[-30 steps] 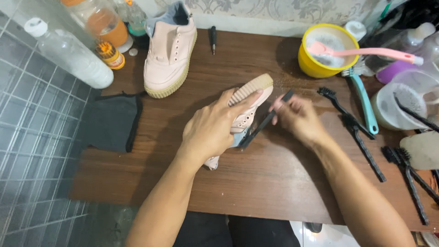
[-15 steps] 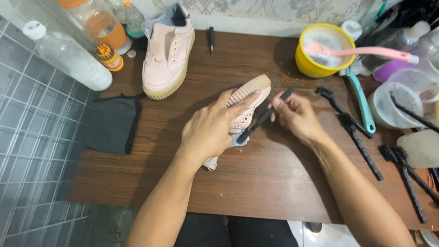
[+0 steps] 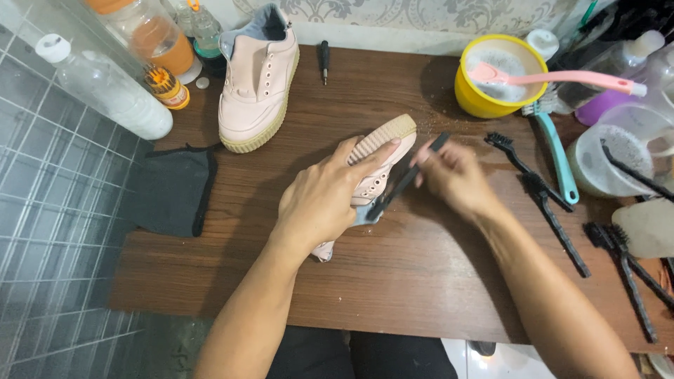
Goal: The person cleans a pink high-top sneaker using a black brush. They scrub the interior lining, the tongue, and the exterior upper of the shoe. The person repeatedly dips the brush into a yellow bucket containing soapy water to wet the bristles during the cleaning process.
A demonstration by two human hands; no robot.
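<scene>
left hand (image 3: 323, 200): palm-down, clasping pink shoe (image 3: 375, 158) | right hand (image 3: 453, 175): pinching black brush (image 3: 407, 179)

Second shoe (image 3: 256, 88): upright, far side of the desk (image 3: 421, 295)
Yellow bowl (image 3: 484, 105): holds a pink brush (image 3: 554, 76)
Dark cloth (image 3: 172, 189): left edge
Black brushes (image 3: 540, 200): right

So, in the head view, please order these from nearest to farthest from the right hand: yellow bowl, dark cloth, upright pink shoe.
From the right hand:
1. Yellow bowl, just beyond the hand, at the table's back edge.
2. Upright pink shoe, back left, past the left hand.
3. Dark cloth, at the table's far left edge.
</scene>
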